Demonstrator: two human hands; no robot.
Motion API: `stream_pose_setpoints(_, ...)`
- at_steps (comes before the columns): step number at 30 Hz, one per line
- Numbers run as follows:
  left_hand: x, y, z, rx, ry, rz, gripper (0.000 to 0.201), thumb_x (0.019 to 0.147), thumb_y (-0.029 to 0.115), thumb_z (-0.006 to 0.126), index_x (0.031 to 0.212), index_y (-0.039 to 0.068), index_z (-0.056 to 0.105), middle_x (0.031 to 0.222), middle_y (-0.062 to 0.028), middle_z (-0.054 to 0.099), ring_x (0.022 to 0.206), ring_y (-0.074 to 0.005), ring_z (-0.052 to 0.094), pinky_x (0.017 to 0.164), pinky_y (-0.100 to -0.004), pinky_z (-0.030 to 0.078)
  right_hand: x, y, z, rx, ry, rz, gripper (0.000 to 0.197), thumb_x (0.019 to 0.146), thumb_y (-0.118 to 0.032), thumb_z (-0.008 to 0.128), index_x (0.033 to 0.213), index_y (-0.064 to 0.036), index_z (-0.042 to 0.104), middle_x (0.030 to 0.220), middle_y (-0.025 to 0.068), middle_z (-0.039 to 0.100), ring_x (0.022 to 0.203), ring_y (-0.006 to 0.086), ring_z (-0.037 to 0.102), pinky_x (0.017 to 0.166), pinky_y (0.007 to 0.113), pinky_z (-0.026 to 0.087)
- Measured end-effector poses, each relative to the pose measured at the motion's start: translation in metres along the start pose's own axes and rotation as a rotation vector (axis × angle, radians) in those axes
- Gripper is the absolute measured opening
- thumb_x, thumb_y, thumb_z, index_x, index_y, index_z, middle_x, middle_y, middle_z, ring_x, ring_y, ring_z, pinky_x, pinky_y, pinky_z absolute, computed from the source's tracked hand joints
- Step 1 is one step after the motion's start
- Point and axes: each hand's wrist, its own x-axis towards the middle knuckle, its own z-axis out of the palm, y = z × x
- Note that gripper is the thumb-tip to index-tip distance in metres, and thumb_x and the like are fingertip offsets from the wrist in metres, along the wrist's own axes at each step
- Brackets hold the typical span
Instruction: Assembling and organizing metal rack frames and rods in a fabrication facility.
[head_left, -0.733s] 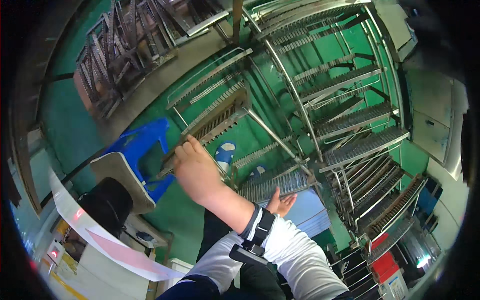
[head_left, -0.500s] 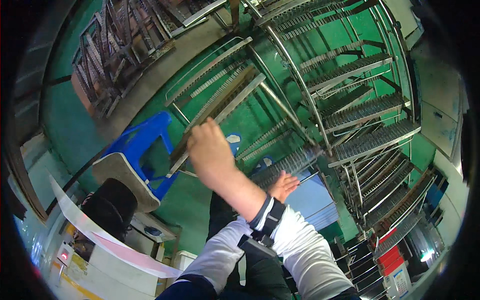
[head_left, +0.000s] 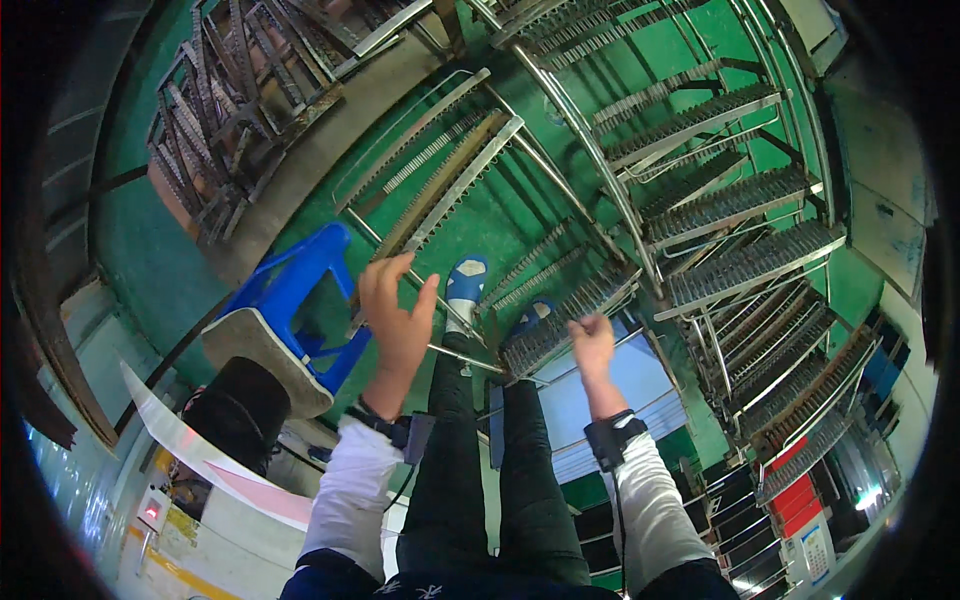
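My left hand [head_left: 398,315] is raised with thumb and fingers apart, holding nothing, near the lower end of a slanted toothed metal bar [head_left: 462,185]. My right hand [head_left: 592,352] is curled, fingertips drawn together, just below another dark toothed bar [head_left: 570,322]; what it holds, if anything, cannot be made out. Both bars belong to a low tubular metal frame [head_left: 560,180] in front of me. Behind them, narrower toothed strips [head_left: 435,150] run across the same frame.
A tall rack [head_left: 745,220] with several toothed bars stands at right. A blue stool [head_left: 300,290] is at left. Dark metal frames [head_left: 230,110] are heaped at the far left. My feet in blue slippers [head_left: 467,280] are on the green floor, by a pale blue panel [head_left: 620,390].
My forearms were crossed, the right hand at the left bar and the open left hand at the right. They have uncrossed, each hand now on its own side.
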Motion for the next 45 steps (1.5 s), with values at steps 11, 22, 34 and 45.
stream_pose_setpoints(11, 0.041, -0.027, 0.014, 0.233, -0.279, 0.122, 0.026, 0.071, 0.004, 0.071, 0.090, 0.000, 0.054, 0.080, -0.0153, 0.051, 0.073, -0.0318, 0.052, 0.065, -0.0383, 0.042, 0.011, 0.064, 0.020, 0.568, -0.221, 0.650, 0.032, 0.081, -0.031, 0.076, 0.098, -0.0106, 0.059, 0.091, -0.0020, 0.058, 0.085, 0.0130, 0.052, 0.074, 0.034, 0.042)
stream_pose_setpoints(22, 0.101, -0.019, 0.019, 0.125, -0.312, 0.226, 0.022, 0.068, -0.003, 0.064, 0.087, 0.000, 0.052, 0.081, -0.0165, 0.051, 0.076, -0.0368, 0.053, 0.066, -0.0414, 0.043, -0.021, 0.059, -0.001, 0.646, -0.352, 0.567, 0.025, 0.088, -0.026, 0.070, 0.073, -0.0157, 0.051, 0.081, -0.0028, 0.058, 0.078, 0.0102, 0.056, 0.070, 0.034, 0.051)
stream_pose_setpoints(34, 0.145, -0.102, 0.081, 0.352, -0.298, 0.184, 0.030, 0.070, 0.008, 0.074, 0.096, 0.005, 0.060, 0.094, -0.0163, 0.059, 0.091, -0.0369, 0.058, 0.080, -0.0441, 0.048, 0.007, 0.027, 0.031, 0.599, -0.372, 0.543, 0.026, 0.085, -0.031, 0.072, 0.090, -0.0086, 0.062, 0.089, 0.0008, 0.056, 0.081, 0.0138, 0.056, 0.064, 0.032, 0.051)
stream_pose_setpoints(45, 0.158, -0.103, 0.098, 0.601, -0.413, 0.179, 0.029, 0.074, 0.013, 0.074, 0.092, 0.003, 0.054, 0.096, -0.0162, 0.060, 0.094, -0.0376, 0.059, 0.078, -0.0469, 0.048, 0.017, 0.022, 0.069, -0.017, -0.201, 0.315, 0.051, 0.072, -0.049, 0.076, 0.072, 0.0005, 0.063, 0.073, 0.0178, 0.066, 0.070, 0.0320, 0.065, 0.067, 0.041, 0.050)
